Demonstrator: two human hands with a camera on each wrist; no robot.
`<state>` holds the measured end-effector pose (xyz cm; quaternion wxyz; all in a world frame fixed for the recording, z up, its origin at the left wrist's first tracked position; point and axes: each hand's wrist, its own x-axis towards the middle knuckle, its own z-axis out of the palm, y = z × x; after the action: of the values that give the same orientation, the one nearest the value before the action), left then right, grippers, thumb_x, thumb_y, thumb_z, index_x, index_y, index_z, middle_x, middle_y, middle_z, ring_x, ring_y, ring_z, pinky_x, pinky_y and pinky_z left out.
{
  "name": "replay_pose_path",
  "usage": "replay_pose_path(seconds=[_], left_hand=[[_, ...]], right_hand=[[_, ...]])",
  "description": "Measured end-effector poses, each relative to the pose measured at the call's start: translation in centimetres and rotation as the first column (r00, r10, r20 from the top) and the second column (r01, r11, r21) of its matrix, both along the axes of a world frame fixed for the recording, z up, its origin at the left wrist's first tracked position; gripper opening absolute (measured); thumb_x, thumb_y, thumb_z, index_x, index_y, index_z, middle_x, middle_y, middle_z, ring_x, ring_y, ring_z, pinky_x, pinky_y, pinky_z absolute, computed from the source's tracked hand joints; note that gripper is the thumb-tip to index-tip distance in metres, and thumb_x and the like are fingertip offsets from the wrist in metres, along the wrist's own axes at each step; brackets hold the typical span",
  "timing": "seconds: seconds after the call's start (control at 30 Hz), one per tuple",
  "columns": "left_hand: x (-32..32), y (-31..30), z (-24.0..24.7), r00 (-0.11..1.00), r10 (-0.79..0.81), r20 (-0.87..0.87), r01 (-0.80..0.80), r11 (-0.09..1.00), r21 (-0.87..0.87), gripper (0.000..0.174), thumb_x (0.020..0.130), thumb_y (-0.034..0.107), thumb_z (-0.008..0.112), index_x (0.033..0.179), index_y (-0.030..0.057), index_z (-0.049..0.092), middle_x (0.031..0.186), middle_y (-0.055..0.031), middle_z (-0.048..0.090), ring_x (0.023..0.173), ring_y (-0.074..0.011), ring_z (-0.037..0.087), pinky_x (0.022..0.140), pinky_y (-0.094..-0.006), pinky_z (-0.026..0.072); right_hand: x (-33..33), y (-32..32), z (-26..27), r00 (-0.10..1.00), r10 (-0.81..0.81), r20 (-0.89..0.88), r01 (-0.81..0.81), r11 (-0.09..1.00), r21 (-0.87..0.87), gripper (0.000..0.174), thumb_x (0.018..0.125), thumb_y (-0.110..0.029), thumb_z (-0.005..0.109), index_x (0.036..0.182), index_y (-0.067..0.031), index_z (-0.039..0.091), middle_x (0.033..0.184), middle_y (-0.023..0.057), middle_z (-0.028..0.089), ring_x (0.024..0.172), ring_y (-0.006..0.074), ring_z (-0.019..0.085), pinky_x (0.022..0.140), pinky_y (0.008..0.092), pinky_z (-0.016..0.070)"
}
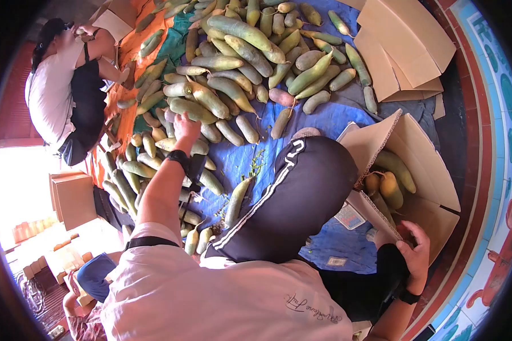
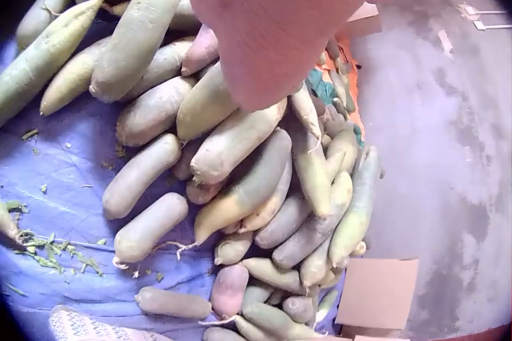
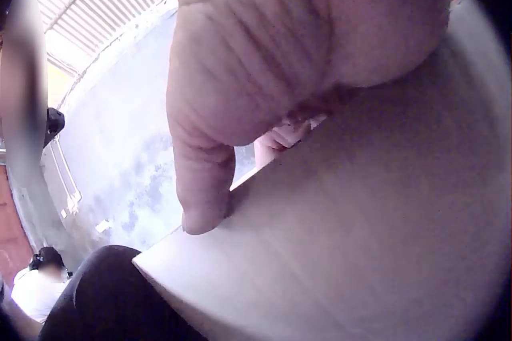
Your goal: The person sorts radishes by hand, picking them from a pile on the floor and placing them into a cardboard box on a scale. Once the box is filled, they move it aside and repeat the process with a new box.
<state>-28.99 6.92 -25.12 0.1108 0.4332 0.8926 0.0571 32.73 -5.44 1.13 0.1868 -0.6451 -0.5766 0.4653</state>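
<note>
My left hand [image 1: 186, 129] reaches out over a large pile of green radishes [image 1: 233, 88], its fingertips right at a thick green radish [image 1: 193, 110]. In the left wrist view the heel of the left hand [image 2: 280, 29] hangs over the pile, the fingers mostly hidden. My right hand [image 1: 415, 256] grips the near edge of an open cardboard box [image 1: 435, 182] at my right side. In the right wrist view the thumb [image 3: 206, 197] lies against the cardboard wall [image 3: 344, 229], with the other fingers beyond its edge. Several radishes [image 1: 389, 188] lie inside the box.
A blue tarp [image 1: 324, 122] lies under the pile, beside an orange sheet [image 1: 139, 68]. Another cardboard box [image 1: 401, 45] stands at the back right, near a tiled wall [image 1: 498, 170]. A person [image 1: 57, 96] crouches at the left; another in a blue cap [image 1: 96, 277] is lower left.
</note>
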Motion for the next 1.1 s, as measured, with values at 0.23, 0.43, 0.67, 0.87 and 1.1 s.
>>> replay_pose_path(seconds=[0.23,0.43,0.67,0.87,1.1], left_hand=[[-3.2,2.7,2.0,0.997,0.027,-0.075,-0.036,0.993,-0.117,0.079,0.072,0.032,0.067,0.137,0.0092,0.029,0.145,-0.0175,0.019,0.134,-0.0322,0.021,0.107,-0.0376,0.0269],[-9.4,5.0,-3.1,0.994,-0.11,0.025,0.113,0.985,-0.13,0.085,0.07,0.038,0.068,0.139,0.0098,0.026,0.145,-0.0215,0.017,0.132,-0.0352,0.025,0.106,-0.0393,0.0286],[-7.3,4.0,0.9,0.966,-0.221,-0.137,0.159,0.919,-0.361,0.084,0.06,0.05,0.073,0.119,-0.0048,0.049,0.124,-0.0248,0.047,0.121,-0.0355,0.038,0.098,-0.0372,0.0361],[-7.6,0.6,-1.7,0.974,-0.102,0.202,0.142,0.971,-0.193,0.078,0.056,0.05,0.078,0.107,-0.004,0.055,0.096,-0.0197,0.063,0.095,-0.0323,0.06,0.082,-0.04,0.0469],[-0.5,-1.5,1.7,0.843,0.207,0.496,-0.103,0.968,-0.229,0.063,0.073,0.061,0.061,0.087,-0.0005,0.058,0.057,-0.0058,0.056,0.039,-0.0127,0.05,0.033,-0.0259,0.0355]], right_hand=[[-0.7,-0.4,0.0,0.993,-0.116,0.016,0.116,0.993,0.01,0.06,0.067,-0.041,0.075,0.109,-0.0012,0.058,0.095,0.0074,0.059,0.088,0.0176,0.058,0.08,0.0289,0.044],[-0.9,-0.2,0.1,0.992,-0.126,0.023,0.125,0.992,0.025,0.051,0.065,-0.028,0.076,0.104,-0.0008,0.059,0.088,0.0072,0.058,0.082,0.0169,0.057,0.076,0.0281,0.0448],[-0.6,0.1,0.3,0.992,-0.117,0.044,0.116,0.993,0.017,0.048,0.066,-0.025,0.077,0.104,-0.0018,0.059,0.088,0.008,0.059,0.084,0.0177,0.057,0.078,0.0291,0.0453],[-0.7,-0.1,0.1,0.993,-0.113,-0.027,0.114,0.992,0.046,0.044,0.068,-0.015,0.076,0.107,-0.0017,0.059,0.088,0.0069,0.058,0.085,0.0156,0.057,0.077,0.0279,0.0461],[-0.3,-1.3,-0.9,0.992,-0.102,-0.073,0.111,0.985,0.129,0.04,0.07,-0.013,0.073,0.106,-0.001,0.059,0.09,0.0068,0.059,0.083,0.0148,0.058,0.075,0.0275,0.0474]])
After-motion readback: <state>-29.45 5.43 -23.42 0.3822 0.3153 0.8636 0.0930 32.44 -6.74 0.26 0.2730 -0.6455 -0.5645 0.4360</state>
